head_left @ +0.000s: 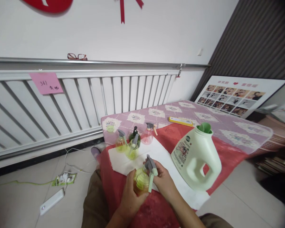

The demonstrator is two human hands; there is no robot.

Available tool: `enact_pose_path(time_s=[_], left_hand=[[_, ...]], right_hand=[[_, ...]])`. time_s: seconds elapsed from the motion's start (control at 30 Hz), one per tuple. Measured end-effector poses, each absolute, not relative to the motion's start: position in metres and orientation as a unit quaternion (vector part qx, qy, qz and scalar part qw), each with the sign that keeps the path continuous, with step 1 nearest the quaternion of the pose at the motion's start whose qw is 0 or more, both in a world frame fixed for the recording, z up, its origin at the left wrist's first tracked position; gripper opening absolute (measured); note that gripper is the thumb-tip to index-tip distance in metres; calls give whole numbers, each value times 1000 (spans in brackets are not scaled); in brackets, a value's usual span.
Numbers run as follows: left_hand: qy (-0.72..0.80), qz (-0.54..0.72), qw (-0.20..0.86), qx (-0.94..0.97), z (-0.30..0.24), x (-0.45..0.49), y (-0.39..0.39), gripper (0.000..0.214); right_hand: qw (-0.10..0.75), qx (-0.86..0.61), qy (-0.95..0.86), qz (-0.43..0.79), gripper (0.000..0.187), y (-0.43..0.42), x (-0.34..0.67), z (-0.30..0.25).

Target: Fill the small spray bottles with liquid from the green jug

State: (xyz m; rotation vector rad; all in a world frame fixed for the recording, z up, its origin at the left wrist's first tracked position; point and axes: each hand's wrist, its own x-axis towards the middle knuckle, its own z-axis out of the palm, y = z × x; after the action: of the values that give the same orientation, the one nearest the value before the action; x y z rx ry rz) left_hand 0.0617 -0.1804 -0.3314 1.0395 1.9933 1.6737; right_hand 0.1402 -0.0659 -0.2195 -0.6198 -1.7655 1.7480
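Note:
A small yellow spray bottle (pixel 141 179) with a grey and pale green trigger head is held up over the front of the table. My left hand (pixel 129 193) wraps round its body from the left. On the other side, my right hand (pixel 163 181) has its fingers closed at the grey spray head (pixel 150 164). Beyond the hands stand a yellow spray bottle (pixel 121 145), another yellow one (pixel 132 152), a dark green pump bottle (pixel 137 138) and a pink spray bottle (pixel 147 137). To the right is a large pale green jug (pixel 191 155) with a handle.
White paper (pixel 120 160) lies on a red cloth (pixel 224 153) over a purple patterned tablecloth (pixel 187 114). A yellow box (pixel 180 121) and a small green lid (pixel 110 128) sit farther back. The radiator (pixel 109 91) runs along the wall; a power strip (pixel 64 179) lies on the floor.

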Motion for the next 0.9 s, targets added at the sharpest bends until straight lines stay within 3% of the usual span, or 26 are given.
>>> enact_pose_path(time_s=[0.33,0.53,0.77,0.9], left_hand=[[704,584,142,378,-338,62,-180,83],[708,579,157,372,-336,62,-181,79],[706,584,162,366,-336,63,-180,80],[707,582,161,367,-337,63,-180,80]], right_hand=[[233,-208,-698,644,28,-65,149,-208],[209,-187,-781,559,21,-62,154,-192],[221,-162,-837,473,19,-64,159,-198],[236,-173,-836,465,28,-67,159,-208]])
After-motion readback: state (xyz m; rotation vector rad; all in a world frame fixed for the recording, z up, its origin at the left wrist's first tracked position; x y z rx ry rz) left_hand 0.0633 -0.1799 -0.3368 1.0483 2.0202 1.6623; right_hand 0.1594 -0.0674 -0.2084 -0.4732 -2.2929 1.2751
